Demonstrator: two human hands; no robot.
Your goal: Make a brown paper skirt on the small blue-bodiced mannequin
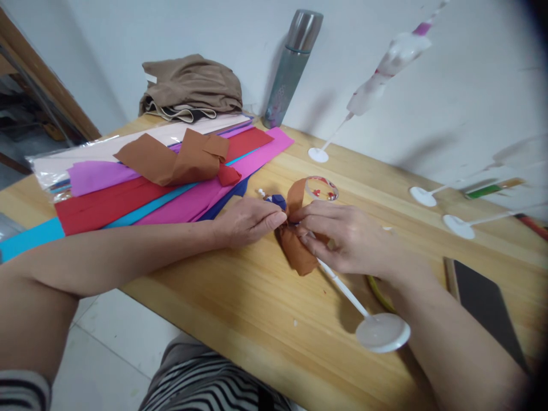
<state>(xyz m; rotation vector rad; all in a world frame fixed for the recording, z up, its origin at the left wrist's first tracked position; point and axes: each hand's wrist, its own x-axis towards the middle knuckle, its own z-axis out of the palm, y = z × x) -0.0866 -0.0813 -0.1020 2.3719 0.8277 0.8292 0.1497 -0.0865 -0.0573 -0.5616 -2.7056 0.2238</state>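
Note:
Brown crepe paper (299,251) is wrapped around a small figure on a white stand (382,332), which lies tilted over the table. My left hand (252,221) pinches the paper from the left, its fingers pressed together. From the right, my right hand (342,234) closes its fingertips on the same paper, close to the left thumb. A dark blue piece (277,201) and small white bits stick out beyond the fingertips. The figure's middle is hidden by the paper and fingers.
Coloured paper strips (103,202) lie at the left, with a loose brown piece (192,160) on top. Behind are a brown cloth (197,85) and a flask (291,71). A round clear dish (322,188), upright white stands (318,154) and a dark notebook (483,302) are farther right.

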